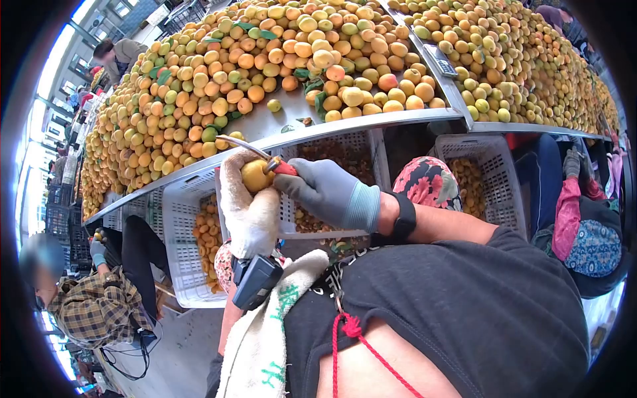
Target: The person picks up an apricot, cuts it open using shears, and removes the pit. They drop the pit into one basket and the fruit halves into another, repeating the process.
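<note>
My left hand (248,215), in a white knit glove, is closed around a yellow apricot (256,176). In my right hand (328,192), which wears a grey glove with a light blue cuff, is a red-handled knife (284,168) with a thin curved metal blade. The blade's base lies right at the top of the apricot, and its tip extends up and left past the fruit. Both hands are together just in front of the metal sorting table's edge (318,134). A large heap of apricots (245,73) covers the tabletop beyond them.
White crate (188,282) at the left holds apricot halves; a middle crate (287,215) holds dark scraps. Another crate (502,174) with halves stands right. A dark scale-like device (440,60) lies on the divider. Co-workers sit left (99,302) and right (587,219).
</note>
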